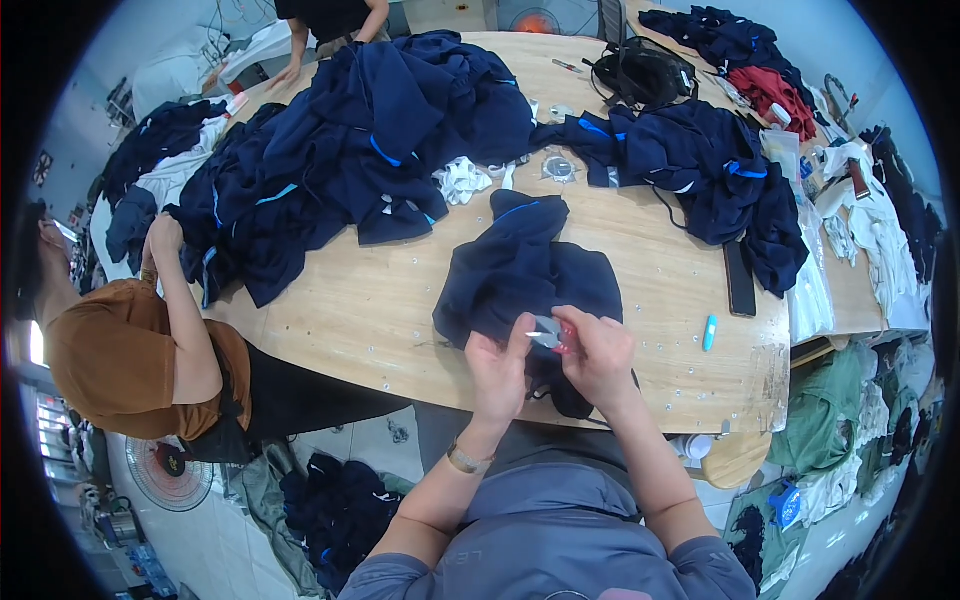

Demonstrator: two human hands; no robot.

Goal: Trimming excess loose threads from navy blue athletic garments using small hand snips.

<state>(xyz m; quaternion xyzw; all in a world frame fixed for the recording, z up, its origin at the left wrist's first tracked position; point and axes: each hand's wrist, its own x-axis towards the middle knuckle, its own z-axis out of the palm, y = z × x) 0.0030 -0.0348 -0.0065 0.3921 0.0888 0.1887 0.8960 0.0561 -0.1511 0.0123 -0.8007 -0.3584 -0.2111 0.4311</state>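
Note:
In front of me, both hands are raised over a dark navy garment (520, 275) lying bunched near the table's front edge. My left hand (497, 370) has its thumb up against a small grey flat piece with a pale, shiny edge (544, 333). The fingers of my right hand (600, 358) are closed on the other side of that piece, with a spot of pinkish red showing at the fingertips. Its exact kind is too small to make out. A dark cord from the garment hangs below my hands at the table edge.
A large heap of navy garments (370, 130) covers the table's left side; another pile (690, 165) lies right. A phone (740, 278), a light-blue marker (710, 333) and a black bag (645, 72) rest on the table. A person in a brown top (115, 340) works at left, another person (330, 18) beyond.

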